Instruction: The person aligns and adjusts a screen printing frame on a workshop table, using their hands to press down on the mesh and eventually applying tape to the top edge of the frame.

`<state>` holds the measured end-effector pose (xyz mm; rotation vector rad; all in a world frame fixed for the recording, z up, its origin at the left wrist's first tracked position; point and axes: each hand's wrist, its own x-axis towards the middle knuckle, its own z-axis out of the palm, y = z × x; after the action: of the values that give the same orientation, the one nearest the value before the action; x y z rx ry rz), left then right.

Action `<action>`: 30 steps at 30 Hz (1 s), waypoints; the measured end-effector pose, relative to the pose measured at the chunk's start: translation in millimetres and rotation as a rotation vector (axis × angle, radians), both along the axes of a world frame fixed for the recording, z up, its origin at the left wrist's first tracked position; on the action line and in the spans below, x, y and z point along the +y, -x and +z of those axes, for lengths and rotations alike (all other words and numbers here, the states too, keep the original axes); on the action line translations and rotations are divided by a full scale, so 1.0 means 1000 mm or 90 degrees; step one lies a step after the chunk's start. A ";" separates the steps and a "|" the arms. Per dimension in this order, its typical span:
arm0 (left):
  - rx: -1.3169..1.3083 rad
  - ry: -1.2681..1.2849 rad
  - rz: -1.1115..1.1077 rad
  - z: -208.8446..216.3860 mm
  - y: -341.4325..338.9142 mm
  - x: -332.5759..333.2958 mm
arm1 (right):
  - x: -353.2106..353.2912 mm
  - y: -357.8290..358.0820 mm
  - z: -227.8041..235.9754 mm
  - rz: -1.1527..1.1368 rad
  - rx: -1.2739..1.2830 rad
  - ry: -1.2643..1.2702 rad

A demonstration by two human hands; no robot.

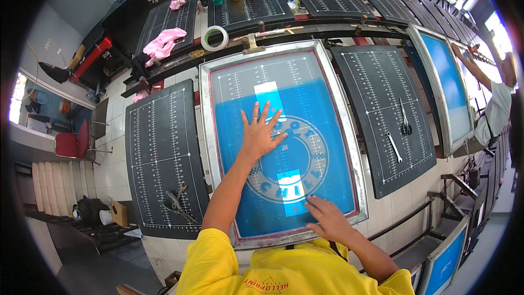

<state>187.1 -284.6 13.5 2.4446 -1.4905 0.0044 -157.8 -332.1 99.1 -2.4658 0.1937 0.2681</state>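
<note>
A framed screen [286, 155] with blue mesh lies at centre, between a left board [158, 158] and a right board [387, 114]. The left hand [263, 131] rests flat on it, fingers spread; the right hand [330, 219], fingers loosely extended, is at the near right, contact unclear. A wrench [394, 147] lies on the right board.

The left side of the room is enclosed by a plain pale-grey wall [57, 19], broken lower down by a brightly lit window [18, 98]. The floor is covered with glossy off-white square tiles [113, 172], on which a red chair with thin metal legs [72, 145] is placed. At lower left, a brown cardboard box [119, 214] is supported by a low dark bench [90, 235]. Strong white light is admitted through a bright window at far right [499, 31].
</note>
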 end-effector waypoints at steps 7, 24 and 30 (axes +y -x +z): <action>0.016 -0.017 0.013 0.004 -0.001 0.004 | -0.137 -0.054 -0.013 -0.378 -0.310 0.001; 0.041 -0.054 0.018 0.009 -0.004 -0.002 | -0.292 -0.198 -0.085 -0.545 -0.089 -0.666; 0.053 -0.066 0.022 0.008 -0.005 -0.002 | -0.310 -0.223 -0.084 -0.531 -0.070 -0.710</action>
<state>192.3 -286.4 21.6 2.5175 -1.4457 -0.1700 65.1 -642.5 15.6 -1.1506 0.7549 -0.1185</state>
